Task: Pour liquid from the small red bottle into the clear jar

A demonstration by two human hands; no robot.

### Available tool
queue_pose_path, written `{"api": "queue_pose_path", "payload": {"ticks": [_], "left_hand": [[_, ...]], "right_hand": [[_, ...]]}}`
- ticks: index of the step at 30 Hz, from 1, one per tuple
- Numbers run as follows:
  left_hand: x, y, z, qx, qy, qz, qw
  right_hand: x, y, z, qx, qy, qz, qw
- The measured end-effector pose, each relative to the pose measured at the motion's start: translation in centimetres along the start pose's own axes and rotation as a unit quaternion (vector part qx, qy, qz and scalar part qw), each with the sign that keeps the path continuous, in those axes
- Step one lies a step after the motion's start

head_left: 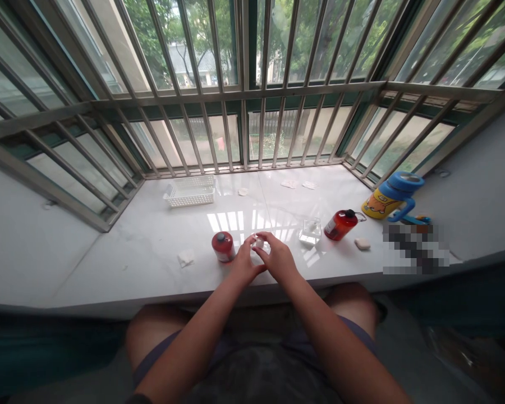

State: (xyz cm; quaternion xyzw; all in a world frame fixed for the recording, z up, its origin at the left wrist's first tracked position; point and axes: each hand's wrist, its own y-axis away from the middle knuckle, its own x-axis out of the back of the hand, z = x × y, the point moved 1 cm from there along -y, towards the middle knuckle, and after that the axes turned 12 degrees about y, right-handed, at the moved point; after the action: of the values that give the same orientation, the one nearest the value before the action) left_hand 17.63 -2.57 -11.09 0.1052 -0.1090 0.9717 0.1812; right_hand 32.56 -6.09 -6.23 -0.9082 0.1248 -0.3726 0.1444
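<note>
My left hand [246,258] and my right hand [276,256] meet above the front of the white marble-look sill. Their fingers are closed around a small clear, whitish piece [258,243], mostly covered by the fingertips, so its kind is unclear. Just left of my left hand stands a red bottle [223,247] with a dark cap and a label. To the right of my right hand sits a square clear glass container [310,233]. Beyond it is a second red bottle [340,225] with a black cap, appearing tilted to the right.
A white perforated basket [190,192] stands at the back left. Crumpled white tissue [186,258] lies at front left, and paper scraps [288,184] lie at the back. A beige block [362,244] and a blue-yellow mug [389,196] are on the right. Metal bars [252,92] close off the window.
</note>
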Motion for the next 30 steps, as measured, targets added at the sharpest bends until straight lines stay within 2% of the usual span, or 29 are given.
{"api": "queue_pose_path", "payload": {"ticks": [6,10,15,21,27,30], "left_hand": [[-0.6,1.1,0.0,0.006,0.000,0.028,1.000],[-0.6,1.1,-0.2,0.003,0.004,0.026,1.000],[-0.5,0.9,-0.6,0.003,0.002,0.019,1.000],[-0.6,0.8,-1.3,-0.022,0.012,0.011,1.000],[-0.4,0.9,-1.1,-0.032,-0.016,0.010,0.999],[-0.4,0.9,-1.2,-0.030,-0.019,0.008,0.999]], "right_hand": [[-1.0,1.2,0.9,-0.034,-0.009,-0.022,0.999],[-1.5,1.9,1.3,-0.048,-0.009,-0.010,0.999],[-0.9,3.2,1.6,-0.081,-0.050,-0.019,0.995],[-0.2,4.2,2.3,-0.123,-0.049,0.050,0.990],[-1.4,4.4,2.4,-0.111,-0.137,-0.046,0.983],[-1.4,4.8,2.7,-0.138,-0.118,-0.007,0.983]]}}
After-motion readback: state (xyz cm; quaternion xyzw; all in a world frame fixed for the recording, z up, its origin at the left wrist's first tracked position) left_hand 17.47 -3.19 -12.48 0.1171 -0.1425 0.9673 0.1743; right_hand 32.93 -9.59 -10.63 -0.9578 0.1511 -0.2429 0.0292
